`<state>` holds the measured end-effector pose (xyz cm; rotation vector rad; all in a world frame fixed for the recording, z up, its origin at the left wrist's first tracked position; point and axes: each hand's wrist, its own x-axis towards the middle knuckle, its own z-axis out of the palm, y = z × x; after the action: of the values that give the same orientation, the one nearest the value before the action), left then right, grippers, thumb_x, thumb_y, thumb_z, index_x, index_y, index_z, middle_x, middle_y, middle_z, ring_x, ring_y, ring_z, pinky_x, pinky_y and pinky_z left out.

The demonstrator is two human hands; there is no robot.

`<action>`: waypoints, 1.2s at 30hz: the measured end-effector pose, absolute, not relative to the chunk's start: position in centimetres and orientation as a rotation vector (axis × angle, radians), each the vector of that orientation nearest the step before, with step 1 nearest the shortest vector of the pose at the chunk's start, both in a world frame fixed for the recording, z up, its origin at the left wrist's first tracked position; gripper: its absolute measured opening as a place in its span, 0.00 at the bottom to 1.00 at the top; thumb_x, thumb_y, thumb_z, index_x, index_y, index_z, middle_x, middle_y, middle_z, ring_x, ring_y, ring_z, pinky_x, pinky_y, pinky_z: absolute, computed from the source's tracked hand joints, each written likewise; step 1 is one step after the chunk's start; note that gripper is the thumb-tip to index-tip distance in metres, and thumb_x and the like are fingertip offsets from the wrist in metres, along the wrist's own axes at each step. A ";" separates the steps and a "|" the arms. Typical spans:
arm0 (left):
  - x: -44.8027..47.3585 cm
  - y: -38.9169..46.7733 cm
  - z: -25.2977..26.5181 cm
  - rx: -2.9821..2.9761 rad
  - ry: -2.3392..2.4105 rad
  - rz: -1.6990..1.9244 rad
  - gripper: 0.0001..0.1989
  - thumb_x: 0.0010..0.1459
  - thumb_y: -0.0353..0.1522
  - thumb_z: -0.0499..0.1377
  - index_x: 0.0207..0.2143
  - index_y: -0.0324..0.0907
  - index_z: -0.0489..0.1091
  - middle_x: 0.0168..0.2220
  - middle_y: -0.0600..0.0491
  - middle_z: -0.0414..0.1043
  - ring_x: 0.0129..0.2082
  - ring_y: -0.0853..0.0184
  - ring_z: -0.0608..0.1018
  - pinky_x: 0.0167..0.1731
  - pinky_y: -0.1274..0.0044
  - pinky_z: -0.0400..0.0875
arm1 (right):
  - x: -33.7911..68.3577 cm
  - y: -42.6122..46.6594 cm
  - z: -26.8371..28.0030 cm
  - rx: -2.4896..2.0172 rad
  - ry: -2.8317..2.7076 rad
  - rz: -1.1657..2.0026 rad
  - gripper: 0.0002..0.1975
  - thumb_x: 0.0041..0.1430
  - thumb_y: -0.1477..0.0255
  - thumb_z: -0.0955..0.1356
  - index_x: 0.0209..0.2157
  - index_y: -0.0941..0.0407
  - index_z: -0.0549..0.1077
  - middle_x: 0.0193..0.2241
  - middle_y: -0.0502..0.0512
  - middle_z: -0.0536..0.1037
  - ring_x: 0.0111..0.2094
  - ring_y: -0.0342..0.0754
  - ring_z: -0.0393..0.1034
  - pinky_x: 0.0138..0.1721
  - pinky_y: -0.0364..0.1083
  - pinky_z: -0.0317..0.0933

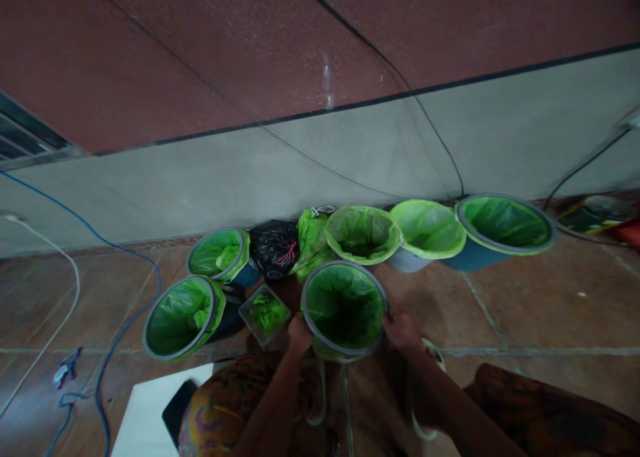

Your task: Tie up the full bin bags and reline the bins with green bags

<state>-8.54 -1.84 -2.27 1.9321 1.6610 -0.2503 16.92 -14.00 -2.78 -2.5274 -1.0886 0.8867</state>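
Note:
In front of me is a trash bin with a grey rim and a green bag lining its inside. My left hand grips the bin's left side near the rim. On the opposite side my right hand is closed on the rim's edge. The bin's mouth faces up toward me; its lower body is mostly hidden. Just left of my left hand sits a clear square container holding crumpled green bags.
Lined bins stand along the wall, with a blue one at the right. Two lined bins are at left. A tied black bag and a green bag lie between. A blue cable crosses the floor.

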 end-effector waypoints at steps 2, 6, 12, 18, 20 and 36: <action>-8.4 -1.9 -1.8 1.772 1.763 -0.131 0.09 0.63 0.30 0.58 0.38 0.39 0.79 0.41 0.42 0.83 0.44 0.57 0.83 0.41 0.75 0.75 | 16.8 -13.5 -2.6 -2.572 -1.107 0.945 0.25 0.67 0.68 0.61 0.63 0.58 0.67 0.45 0.65 0.83 0.48 0.56 0.78 0.47 0.49 0.67; -8.6 -2.0 -1.6 1.543 1.886 0.147 0.09 0.64 0.29 0.58 0.33 0.41 0.78 0.36 0.47 0.83 0.41 0.59 0.83 0.41 0.76 0.75 | 16.6 -13.0 -2.4 -2.608 -1.150 0.992 0.26 0.69 0.67 0.60 0.65 0.59 0.64 0.45 0.66 0.82 0.50 0.57 0.78 0.49 0.51 0.67; -9.4 -1.4 -0.9 1.511 2.027 0.306 0.26 0.73 0.34 0.41 0.41 0.37 0.79 0.39 0.42 0.82 0.44 0.56 0.83 0.45 0.70 0.75 | 16.2 -13.1 -2.4 -2.652 -1.238 0.992 0.26 0.69 0.68 0.60 0.65 0.61 0.62 0.45 0.67 0.83 0.48 0.58 0.79 0.49 0.52 0.67; -7.8 -1.0 0.2 1.636 1.919 0.280 0.20 0.68 0.34 0.55 0.58 0.36 0.73 0.55 0.39 0.79 0.53 0.56 0.81 0.52 0.70 0.73 | 15.7 -12.9 -2.5 -2.695 -1.261 0.977 0.23 0.70 0.69 0.59 0.59 0.66 0.68 0.44 0.74 0.82 0.46 0.61 0.80 0.47 0.53 0.68; -7.4 -0.8 0.1 1.643 1.952 0.186 0.21 0.67 0.31 0.57 0.60 0.37 0.73 0.56 0.39 0.78 0.54 0.55 0.81 0.53 0.69 0.72 | 15.6 -12.8 -2.6 -2.707 -1.267 0.984 0.22 0.70 0.69 0.59 0.59 0.66 0.69 0.45 0.75 0.82 0.45 0.61 0.80 0.46 0.54 0.69; -7.2 1.6 -1.3 1.214 1.809 0.648 0.13 0.53 0.20 0.66 0.41 0.37 0.82 0.42 0.42 0.84 0.46 0.55 0.84 0.54 0.66 0.76 | 14.5 -13.0 -2.6 -2.505 -0.930 1.087 0.15 0.62 0.74 0.64 0.43 0.66 0.79 0.38 0.75 0.82 0.45 0.63 0.80 0.44 0.52 0.71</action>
<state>-7.15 1.62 -1.27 1.2145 1.8092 0.6481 14.52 -12.95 -2.58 -2.5047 -0.9299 1.0870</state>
